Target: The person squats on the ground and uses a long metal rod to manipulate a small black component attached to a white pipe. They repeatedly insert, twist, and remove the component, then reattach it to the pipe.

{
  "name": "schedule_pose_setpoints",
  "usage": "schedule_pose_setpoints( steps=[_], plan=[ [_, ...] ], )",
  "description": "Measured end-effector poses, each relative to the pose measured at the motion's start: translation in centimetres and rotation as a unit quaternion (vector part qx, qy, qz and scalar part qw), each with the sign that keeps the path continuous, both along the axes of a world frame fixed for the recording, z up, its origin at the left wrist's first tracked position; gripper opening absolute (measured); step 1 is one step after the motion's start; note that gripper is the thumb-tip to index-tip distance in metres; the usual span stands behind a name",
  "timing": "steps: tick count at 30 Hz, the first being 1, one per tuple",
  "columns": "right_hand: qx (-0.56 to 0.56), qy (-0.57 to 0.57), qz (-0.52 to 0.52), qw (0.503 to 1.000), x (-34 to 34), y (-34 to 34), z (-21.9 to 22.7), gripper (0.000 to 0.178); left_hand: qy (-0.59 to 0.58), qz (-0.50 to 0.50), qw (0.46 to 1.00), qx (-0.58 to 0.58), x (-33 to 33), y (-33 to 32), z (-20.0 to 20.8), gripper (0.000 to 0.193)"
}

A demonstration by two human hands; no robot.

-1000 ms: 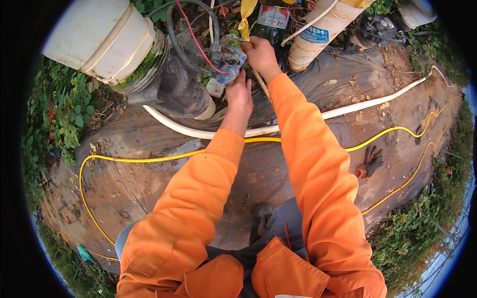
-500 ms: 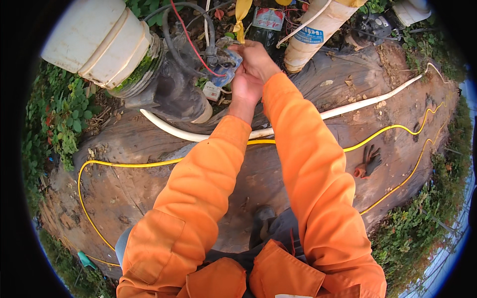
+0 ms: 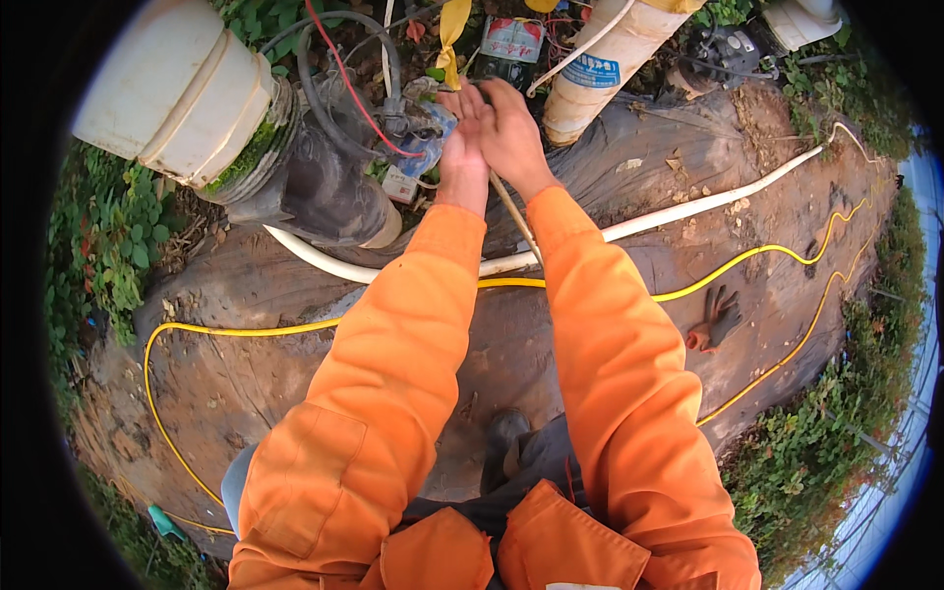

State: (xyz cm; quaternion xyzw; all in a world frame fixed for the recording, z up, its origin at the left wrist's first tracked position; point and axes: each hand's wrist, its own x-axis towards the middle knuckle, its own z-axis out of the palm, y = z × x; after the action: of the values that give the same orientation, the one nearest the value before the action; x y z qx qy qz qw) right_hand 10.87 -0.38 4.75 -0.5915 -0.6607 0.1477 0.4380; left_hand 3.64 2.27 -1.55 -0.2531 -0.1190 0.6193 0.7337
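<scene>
My left hand (image 3: 464,162) and my right hand (image 3: 513,138) are pressed together beside a blue plastic-like piece (image 3: 429,138). The fingers of both are bent inward, and whatever lies between them is mostly hidden. From under the palms a thin tan cord or stick (image 3: 515,218) runs down toward my right sleeve; I cannot tell which hand grips it. A red wire (image 3: 356,96) reaches down to the blue piece. Thick grey cable (image 3: 313,84) loops just left of it. A yellow strip (image 3: 451,41) hangs above my fingertips.
A large white plastic vessel (image 3: 177,93) sits on a dark pipe at the left. A small box (image 3: 399,184), a dark bottle (image 3: 508,64) and a tan pipe (image 3: 590,84) surround the hands. White hose (image 3: 688,214) and yellow hose (image 3: 737,265) cross the ground sheet, near a glove (image 3: 716,320).
My hands have shifted, the right now lying closer over the left. The thin tan cord or stick has come into sight below them. The whole view has moved slightly.
</scene>
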Motion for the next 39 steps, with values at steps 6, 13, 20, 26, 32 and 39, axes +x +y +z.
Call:
schedule_pose_setpoints(
  steps=[6,13,20,26,32,39],
  plan=[
    [-0.379,0.424,0.014,0.822,2.2,3.3,-0.7,0.047,-0.205,-0.137,0.969,0.019,2.2,-0.3,2.8,0.020],
    [-0.482,0.208,-0.009,0.851,0.2,4.0,-0.2,0.053,0.382,-0.081,0.910,0.139,0.2,-0.4,-1.1,0.029],
    [-0.348,0.416,-0.068,0.837,-0.4,3.9,-1.9,0.039,0.819,-0.045,0.571,-0.042,1.7,-1.3,1.4,0.015],
    [-0.378,0.665,0.079,0.639,2.6,3.4,-3.8,0.036,0.377,-0.133,0.916,-0.024,1.1,-0.6,4.9,0.026],
    [-0.381,0.590,-0.065,0.709,-0.3,0.1,-1.1,0.030,0.854,-0.064,0.516,0.016,0.3,-0.4,4.3,0.035],
    [-0.177,-0.182,0.066,0.965,2.6,0.6,6.1,0.019,0.672,0.017,0.740,-0.007,1.6,-4.9,6.2,0.032]
  ],
)
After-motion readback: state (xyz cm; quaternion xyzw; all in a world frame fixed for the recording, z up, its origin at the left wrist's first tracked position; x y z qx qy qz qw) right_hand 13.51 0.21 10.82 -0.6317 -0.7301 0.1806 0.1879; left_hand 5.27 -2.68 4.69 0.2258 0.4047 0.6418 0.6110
